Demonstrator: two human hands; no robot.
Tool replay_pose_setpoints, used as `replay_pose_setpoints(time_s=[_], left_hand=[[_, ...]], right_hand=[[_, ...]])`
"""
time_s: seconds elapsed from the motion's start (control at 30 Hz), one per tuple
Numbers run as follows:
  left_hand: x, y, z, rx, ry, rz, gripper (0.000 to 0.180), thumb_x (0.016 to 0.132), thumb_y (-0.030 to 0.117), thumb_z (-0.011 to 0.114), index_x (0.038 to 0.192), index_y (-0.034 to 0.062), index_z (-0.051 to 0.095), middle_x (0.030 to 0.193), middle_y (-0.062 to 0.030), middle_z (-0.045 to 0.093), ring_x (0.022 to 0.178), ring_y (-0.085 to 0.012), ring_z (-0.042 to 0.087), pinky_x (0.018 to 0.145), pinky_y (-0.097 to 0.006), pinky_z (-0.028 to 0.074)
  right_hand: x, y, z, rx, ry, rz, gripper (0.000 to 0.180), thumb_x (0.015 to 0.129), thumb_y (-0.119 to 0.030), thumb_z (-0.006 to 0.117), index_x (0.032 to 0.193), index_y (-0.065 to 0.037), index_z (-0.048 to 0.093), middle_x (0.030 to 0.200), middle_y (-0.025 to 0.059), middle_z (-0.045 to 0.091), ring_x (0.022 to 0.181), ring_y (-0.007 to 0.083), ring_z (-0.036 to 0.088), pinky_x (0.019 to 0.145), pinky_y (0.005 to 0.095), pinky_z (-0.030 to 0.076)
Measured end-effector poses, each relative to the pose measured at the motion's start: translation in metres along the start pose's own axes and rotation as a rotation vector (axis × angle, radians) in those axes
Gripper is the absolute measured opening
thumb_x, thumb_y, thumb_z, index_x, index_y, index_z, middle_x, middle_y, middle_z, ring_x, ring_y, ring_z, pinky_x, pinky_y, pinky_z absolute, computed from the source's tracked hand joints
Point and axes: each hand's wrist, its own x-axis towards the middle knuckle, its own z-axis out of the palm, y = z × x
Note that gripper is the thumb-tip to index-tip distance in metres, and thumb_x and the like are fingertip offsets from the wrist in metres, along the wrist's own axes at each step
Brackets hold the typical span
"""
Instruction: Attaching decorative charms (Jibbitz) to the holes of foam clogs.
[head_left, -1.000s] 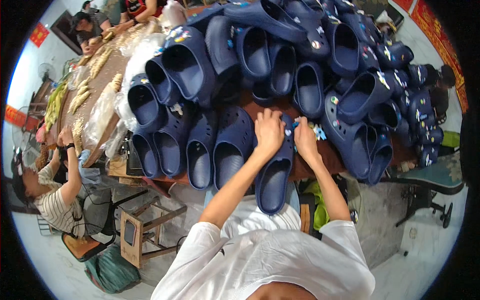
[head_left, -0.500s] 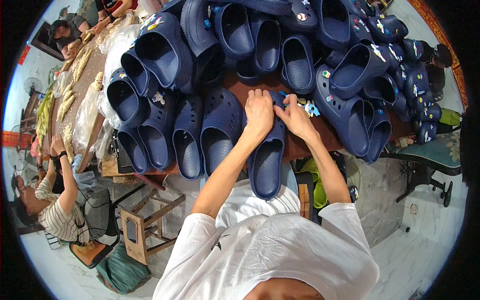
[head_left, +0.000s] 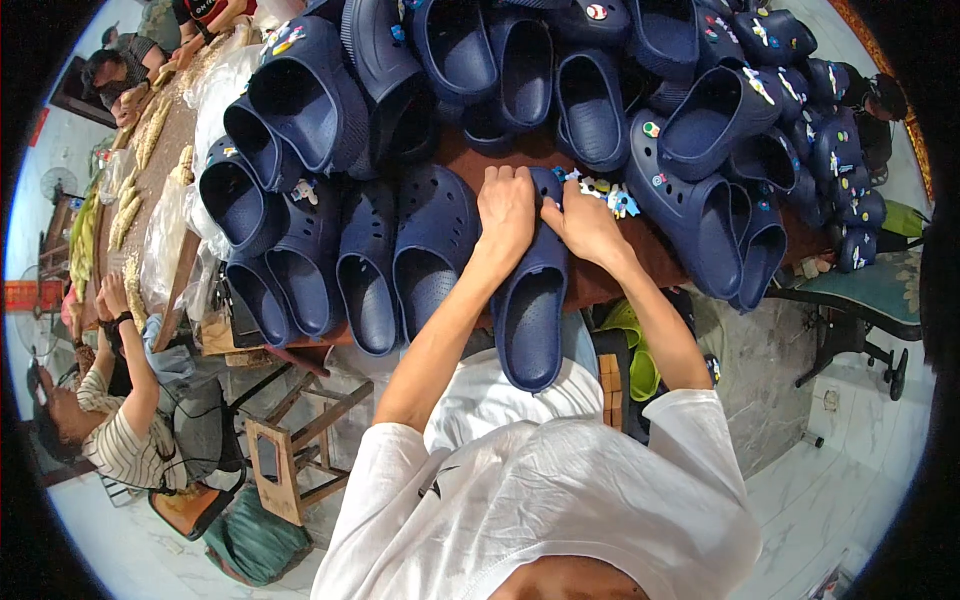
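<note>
A navy blue foam clog (head_left: 532, 325) lies at the front edge of the table, its heel opening toward me and its toe away. My left hand (head_left: 508, 212) is closed around the toe's left side, fingers curled over it. On the toe's right side my right hand (head_left: 585, 222) grips it, the thumb against the upper; its fingertips are partly hidden. Just beyond my right hand is a small pile of colourful shoe charms (head_left: 612, 195) in white, blue and yellow. Left of my left hand stands another navy clog (head_left: 432, 225) with bare holes.
Many navy clogs are heaped across the brown table (head_left: 590, 285), some with charms, such as a decorated clog (head_left: 690, 215) at right. A wooden stool (head_left: 295, 450) stands at lower left, an office chair (head_left: 860, 305) at right. Other people work at a long table (head_left: 215, 115) on the left.
My view has shifted slightly, so the clogs sit a little higher and further left. Both hands remain on the same clog; my right fingers have moved closer around its toe.
</note>
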Motion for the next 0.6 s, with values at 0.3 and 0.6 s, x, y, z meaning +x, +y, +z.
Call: replay_pose_setpoints(time_s=[0.3, 0.6], left_hand=[[-0.005, -0.001, 0.002, -0.102, 0.200, 0.025, 0.023, 0.078, 0.003, 0.064, 0.101, 0.0034, 0.068, 0.090, -0.0159, 0.067, 0.086, -0.0335, 0.060, 0.077, -0.042, 0.051], [0.007, 0.016, -0.011, -0.455, 0.115, 0.064, 0.023, 0.086, 0.006, 0.060, 0.107, 0.0054, 0.070, 0.098, -0.0154, 0.071, 0.091, -0.0361, 0.064, 0.082, -0.045, 0.051]], right_hand=[[-0.005, -0.002, 0.004, 0.008, 0.123, -0.015, 0.036, 0.095, -0.026, 0.053, 0.089, 0.009, 0.056, 0.073, 0.0324, 0.063, 0.074, 0.0495, 0.065, 0.069, 0.0561, 0.051], [-0.015, 0.034, 0.016, 0.198, 0.300, 0.007, 0.015, 0.096, -0.013, 0.049, 0.100, 0.000, 0.057, 0.093, 0.0244, 0.064, 0.089, 0.0455, 0.061, 0.076, 0.0517, 0.047]])
